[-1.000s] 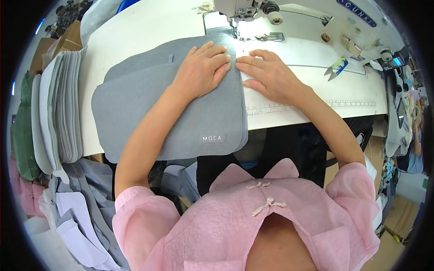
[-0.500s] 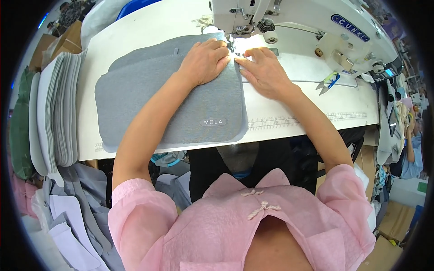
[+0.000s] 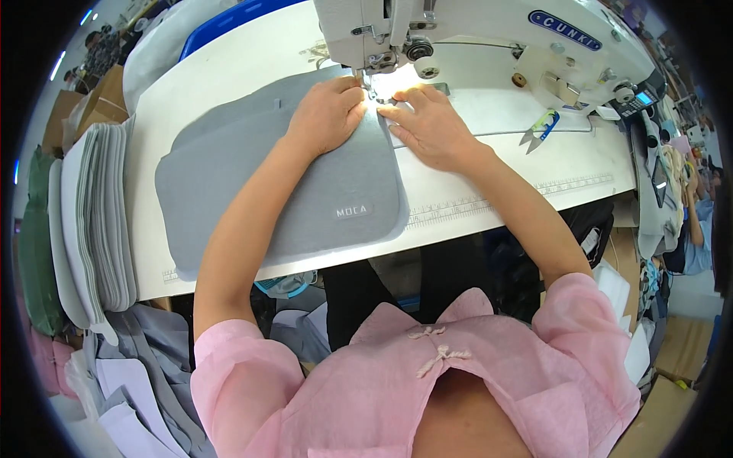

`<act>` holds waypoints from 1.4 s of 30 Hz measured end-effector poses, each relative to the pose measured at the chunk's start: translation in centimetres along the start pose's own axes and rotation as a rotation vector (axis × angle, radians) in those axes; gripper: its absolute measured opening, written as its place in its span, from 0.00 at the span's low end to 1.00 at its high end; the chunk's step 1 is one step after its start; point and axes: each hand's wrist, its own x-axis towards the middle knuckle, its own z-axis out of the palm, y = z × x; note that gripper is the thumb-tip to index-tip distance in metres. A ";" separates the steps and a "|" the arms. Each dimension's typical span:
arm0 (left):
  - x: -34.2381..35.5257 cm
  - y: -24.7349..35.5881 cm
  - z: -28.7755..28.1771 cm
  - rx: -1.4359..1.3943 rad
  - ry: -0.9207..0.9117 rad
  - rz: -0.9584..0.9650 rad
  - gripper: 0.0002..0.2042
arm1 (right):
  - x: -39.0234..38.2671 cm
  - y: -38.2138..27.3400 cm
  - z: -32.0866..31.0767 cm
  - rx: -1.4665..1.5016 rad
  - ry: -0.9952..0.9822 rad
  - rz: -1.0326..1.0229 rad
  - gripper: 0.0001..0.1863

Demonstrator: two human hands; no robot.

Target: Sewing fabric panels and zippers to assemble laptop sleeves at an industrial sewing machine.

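Hands (image 3: pixel 327 116) (image 3: pixel 434 128) on grey fabric (image 3: pixel 313 191)

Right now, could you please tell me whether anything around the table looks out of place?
The grey panel under the left hand looks undamaged where visible. The loose heap of pieces at lower left seems untidy, rumpled and overlapping, unlike the neat stack above it.

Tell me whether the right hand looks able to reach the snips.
Likely yes: the snips lie on the white tabletop beyond the right hand, and nothing visible stands between, though that hand is at the edge of the grey fabric.
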 end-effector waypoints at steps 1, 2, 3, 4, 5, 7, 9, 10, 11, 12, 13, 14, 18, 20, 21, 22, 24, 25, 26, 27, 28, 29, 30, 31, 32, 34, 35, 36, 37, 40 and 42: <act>0.1 -0.1 0.0 -0.028 0.072 -0.002 0.07 | 0.0 0.0 0.1 -0.009 0.033 -0.008 0.14; 0.1 -0.1 0.1 -0.022 0.081 0.000 0.07 | 0.1 0.0 0.2 -0.017 0.066 -0.020 0.13; 0.0 -0.1 0.1 0.029 0.044 -0.060 0.07 | 0.1 0.0 0.1 -0.022 0.072 -0.030 0.13; -0.1 0.1 0.2 0.077 0.005 -0.123 0.07 | -0.1 0.1 0.1 0.012 0.061 -0.013 0.12; -0.2 0.7 0.6 0.244 0.027 -0.135 0.08 | -0.2 0.1 0.1 0.046 0.051 0.002 0.12; -0.6 2.1 1.5 0.444 -0.001 -0.211 0.10 | -0.5 0.3 0.2 0.031 0.104 -0.022 0.09; -1.0 3.0 1.7 0.409 -0.007 -0.304 0.12 | -0.6 0.5 0.4 0.043 0.126 -0.029 0.07; -1.3 3.2 1.4 0.369 -0.021 -0.401 0.14 | -0.5 0.3 0.4 0.048 0.129 -0.050 0.07; -1.2 3.1 1.0 0.341 -0.061 -0.434 0.16 | -0.4 0.2 0.5 0.033 0.141 -0.054 0.07; -0.9 3.1 1.0 0.314 -0.034 -0.450 0.16 | -0.3 0.2 0.5 0.020 0.152 -0.058 0.06; -0.8 2.9 1.3 0.288 -0.008 -0.472 0.16 | -0.4 0.2 0.4 0.010 0.180 -0.068 0.05; -0.8 2.3 1.3 0.230 0.081 -0.439 0.14 | -0.4 0.2 0.4 0.007 0.174 -0.065 0.05; -1.9 -0.7 0.5 0.142 0.175 -0.353 0.12 | -0.3 -0.2 0.1 0.065 0.191 -0.095 0.07; -3.4 -0.1 -0.2 0.116 0.181 -0.206 0.12 | -0.5 -0.1 0.1 0.138 0.218 -0.078 0.10; -4.8 0.6 -0.9 0.060 0.109 -0.154 0.12 | -0.6 -0.4 0.0 0.143 0.220 -0.083 0.10; -6.6 2.5 -2.2 0.002 0.031 -0.100 0.12 | -0.8 -0.9 -0.4 0.170 0.209 -0.094 0.11; -10.0 6.2 -3.2 -0.036 0.017 0.099 0.13 | -0.8 -1.7 -0.4 0.244 0.168 -0.140 0.12; -11.1 8.2 -4.1 -0.117 -0.061 0.168 0.12 | -0.3 -2.8 -0.7 0.266 0.138 -0.176 0.13; -12.3 10.0 -5.1 -0.197 -0.137 0.233 0.11 | 0.4 -4.2 -0.8 0.303 0.124 -0.227 0.12; -13.5 11.4 -5.7 -0.254 -0.184 0.276 0.10 | 1.0 -5.4 -0.7 0.332 0.092 -0.270 0.12; -14.6 12.5 -6.3 -0.312 -0.232 0.316 0.10 | 1.7 -6.4 -0.2 0.362 0.061 -0.315 0.11; -15.0 13.2 -6.8 -0.336 -0.279 0.323 0.09 | 2.2 -6.9 0.4 0.352 0.010 -0.342 0.10; -14.7 12.7 -7.3 -0.347 -0.297 0.337 0.09 | 2.5 -7.0 1.3 0.354 0.016 -0.317 0.10; -14.2 11.9 -7.8 -0.201 -0.128 0.262 0.07 | 2.8 -7.3 2.3 0.359 -0.013 -0.340 0.11; -13.5 10.7 -8.3 -0.052 0.043 0.186 0.06 | 3.1 -7.6 2.7 0.363 -0.041 -0.366 0.12; -11.1 6.8 -9.4 0.099 0.210 -0.078 0.09 | 3.4 -8.2 3.1 0.378 -0.061 -0.367 0.12; -10.0 4.0 -9.6 0.163 0.251 -0.143 0.11 | 3.7 -8.7 3.2 0.385 -0.084 -0.377 0.11; -8.8 1.3 -9.7 0.226 0.292 -0.206 0.13 | 3.9 -9.0 3.3 0.391 -0.080 -0.377 0.11; -8.0 -1.3 -9.1 0.143 0.265 -0.309 0.14 | 4.0 -9.3 3.4 0.390 -0.066 -0.379 0.11; -6.6 -3.5 -8.5 -0.074 0.123 -0.560 0.15 | 4.1 -9.4 3.4 0.349 -0.058 -0.358 0.11; -6.5 -4.1 -8.3 -0.293 0.051 -0.748 0.16 | 4.4 -9.5 3.5 0.315 -0.066 -0.339 0.11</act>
